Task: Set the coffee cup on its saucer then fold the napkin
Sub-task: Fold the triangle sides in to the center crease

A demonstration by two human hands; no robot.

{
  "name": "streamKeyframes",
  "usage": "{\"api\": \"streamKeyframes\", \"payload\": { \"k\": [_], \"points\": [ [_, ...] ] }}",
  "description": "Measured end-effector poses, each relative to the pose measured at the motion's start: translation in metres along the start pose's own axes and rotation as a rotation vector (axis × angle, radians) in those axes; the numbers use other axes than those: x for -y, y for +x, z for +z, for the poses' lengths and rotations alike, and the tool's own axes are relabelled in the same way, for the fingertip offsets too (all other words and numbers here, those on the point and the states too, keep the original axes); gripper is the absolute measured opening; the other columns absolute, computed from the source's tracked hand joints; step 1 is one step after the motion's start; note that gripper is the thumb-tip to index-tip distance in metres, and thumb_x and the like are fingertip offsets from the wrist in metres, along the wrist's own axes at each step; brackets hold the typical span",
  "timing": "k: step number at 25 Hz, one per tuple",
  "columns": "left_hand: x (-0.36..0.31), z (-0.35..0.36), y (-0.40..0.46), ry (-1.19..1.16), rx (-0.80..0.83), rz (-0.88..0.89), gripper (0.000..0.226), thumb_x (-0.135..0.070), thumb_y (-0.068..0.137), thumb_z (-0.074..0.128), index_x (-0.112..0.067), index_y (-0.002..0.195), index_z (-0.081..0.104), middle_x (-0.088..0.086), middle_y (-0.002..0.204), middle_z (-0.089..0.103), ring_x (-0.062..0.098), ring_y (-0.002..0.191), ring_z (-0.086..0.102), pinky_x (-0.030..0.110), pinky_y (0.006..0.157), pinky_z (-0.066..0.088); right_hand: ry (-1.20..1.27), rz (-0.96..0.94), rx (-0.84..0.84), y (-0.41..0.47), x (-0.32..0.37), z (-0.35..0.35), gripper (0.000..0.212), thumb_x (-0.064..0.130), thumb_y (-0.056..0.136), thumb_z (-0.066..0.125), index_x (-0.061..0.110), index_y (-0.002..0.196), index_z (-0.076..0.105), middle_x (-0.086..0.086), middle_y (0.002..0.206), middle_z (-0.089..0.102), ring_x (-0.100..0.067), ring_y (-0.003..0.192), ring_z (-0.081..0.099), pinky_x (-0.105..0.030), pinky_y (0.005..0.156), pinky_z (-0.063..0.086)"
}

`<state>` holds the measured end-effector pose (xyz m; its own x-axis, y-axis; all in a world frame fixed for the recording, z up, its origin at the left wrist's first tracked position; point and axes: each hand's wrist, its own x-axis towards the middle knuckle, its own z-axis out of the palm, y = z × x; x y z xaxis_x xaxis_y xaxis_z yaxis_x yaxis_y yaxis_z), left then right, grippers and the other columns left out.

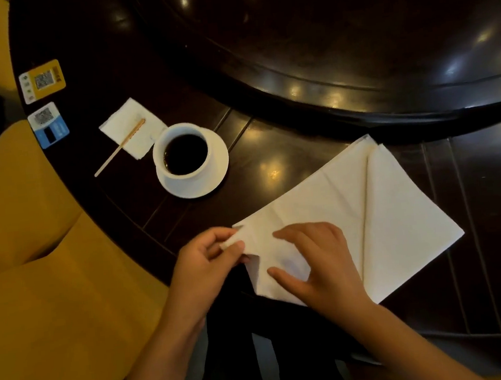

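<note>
- The cup (184,153) sat on its saucer (212,181), far left.
- My left hand (203,265) pinched the napkin (351,217)'s near-left corner.
- My right hand (318,264) lay spread flat on it.
- It looked light, limp; best gripped by corners.

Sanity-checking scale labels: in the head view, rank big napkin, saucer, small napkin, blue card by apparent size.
1. Big napkin, largest, though nearest the camera.
2. Saucer.
3. Small napkin, close to the saucer; unsure.
4. Blue card, smallest.
</note>
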<state>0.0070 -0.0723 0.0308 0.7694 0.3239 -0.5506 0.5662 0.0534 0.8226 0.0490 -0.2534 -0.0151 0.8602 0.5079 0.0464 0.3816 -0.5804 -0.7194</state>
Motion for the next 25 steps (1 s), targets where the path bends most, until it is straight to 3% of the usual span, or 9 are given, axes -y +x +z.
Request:
{"api": "streamKeyframes", "payload": {
  "k": [2, 5, 8, 12, 14, 17, 20, 23, 25],
  "points": [
    [-0.009, 0.025, -0.002, -0.017, 0.079, -0.009, 0.011, -0.013, 0.084, 0.065, -0.020, 0.091, 0.070, -0.003, 0.085, 0.075, 0.013, 0.081, 0.070, 0.017, 0.063, 0.052, 0.058, -0.024, -0.120, 0.003, 0.009, -0.005, 0.031, 0.051, 0.083, 0.055, 0.032, 0.108, 0.053, 0.009, 0.104, 0.064, -0.003, 0.100, 0.049, -0.030, 0.087, 0.042],
    [-0.023, 0.051, 0.001, 0.029, 0.158, 0.013, 0.015, -0.021, 0.083, 0.065, -0.021, 0.097, 0.071, -0.007, 0.091, 0.074, 0.011, 0.091, 0.068, 0.022, 0.074, 0.055, 0.087, 0.046, -0.223, 0.014, 0.005, -0.022, 0.022, 0.044, 0.082, 0.060, 0.027, 0.096, 0.062, 0.006, 0.090, 0.069, -0.002, 0.089, 0.052, -0.030, 0.080, 0.045],
    [-0.032, 0.064, 0.006, -0.071, 0.264, 0.014, 0.020, -0.020, 0.090, 0.056, -0.018, 0.104, 0.071, -0.002, 0.099, 0.074, 0.014, 0.098, 0.067, 0.027, 0.084, 0.054, 0.057, 0.067, -0.208, 0.020, -0.009, -0.041, 0.024, 0.032, 0.075, 0.069, 0.021, 0.096, 0.068, 0.008, 0.090, 0.070, 0.003, 0.089, 0.051, -0.025, 0.081, 0.043],
    [-0.037, 0.082, 0.016, -0.201, 0.369, 0.025, 0.023, -0.018, 0.093, 0.048, -0.022, 0.104, 0.067, -0.002, 0.103, 0.073, 0.010, 0.099, 0.066, 0.017, 0.080, 0.051, 0.274, 0.199, -0.225, 0.035, -0.032, -0.074, 0.016, 0.013, 0.082, 0.069, 0.028, 0.085, 0.066, 0.016, 0.081, 0.065, 0.001, 0.078, 0.058, -0.010, 0.072, 0.044],
    [-0.031, 0.092, 0.024, 0.015, 0.303, 0.152, 0.021, -0.021, 0.093, 0.052, -0.026, 0.109, 0.064, -0.009, 0.109, 0.070, 0.002, 0.102, 0.063, 0.011, 0.082, 0.048, 0.286, 0.314, -0.229, 0.055, -0.052, -0.093, 0.019, 0.015, 0.083, 0.067, 0.033, 0.080, 0.063, 0.020, 0.077, 0.062, -0.001, 0.075, 0.059, -0.015, 0.076, 0.046],
    [-0.020, 0.102, 0.042, 0.599, 0.216, 0.522, 0.035, -0.030, 0.094, 0.052, -0.024, 0.128, 0.055, -0.012, 0.124, 0.059, 0.001, 0.113, 0.054, 0.009, 0.094, 0.037, 0.167, 0.398, -0.147, 0.085, -0.081, -0.106, 0.005, 0.025, 0.084, 0.065, 0.029, 0.083, 0.063, 0.016, 0.078, 0.062, -0.012, 0.083, 0.061, -0.048, 0.095, 0.043],
    [-0.007, 0.118, 0.066, 0.932, 0.235, 0.839, 0.049, -0.029, 0.095, 0.048, -0.014, 0.141, 0.039, 0.004, 0.141, 0.047, 0.016, 0.130, 0.044, 0.028, 0.106, 0.025, -0.010, 0.399, -0.123, 0.106, -0.103, -0.103, 0.011, 0.031, 0.086, 0.063, 0.022, 0.092, 0.066, 0.004, 0.089, 0.068, -0.013, 0.090, 0.059, -0.034, 0.098, 0.024],
    [0.005, 0.132, 0.090, 1.165, 0.269, 0.888, 0.061, -0.042, 0.098, 0.029, -0.021, 0.148, 0.003, -0.001, 0.157, 0.008, 0.010, 0.141, -0.005, 0.030, 0.111, -0.011, -0.189, 0.399, -0.112, 0.116, -0.117, -0.097, 0.017, 0.033, 0.087, 0.061, 0.020, 0.097, 0.065, 0.001, 0.093, 0.069, -0.016, 0.092, 0.057, -0.032, 0.089, 0.020],
    [0.015, 0.136, 0.100, 1.292, 0.271, 0.883, 0.063, -0.048, 0.095, 0.017, -0.023, 0.144, -0.014, -0.003, 0.156, -0.009, 0.006, 0.135, -0.024, 0.031, 0.108, -0.022, -0.227, 0.359, -0.139, 0.113, -0.120, -0.094, 0.020, 0.029, 0.086, 0.064, 0.018, 0.102, 0.062, -0.003, 0.096, 0.067, -0.020, 0.094, 0.056, -0.032, 0.089, 0.024]
  ]
}}
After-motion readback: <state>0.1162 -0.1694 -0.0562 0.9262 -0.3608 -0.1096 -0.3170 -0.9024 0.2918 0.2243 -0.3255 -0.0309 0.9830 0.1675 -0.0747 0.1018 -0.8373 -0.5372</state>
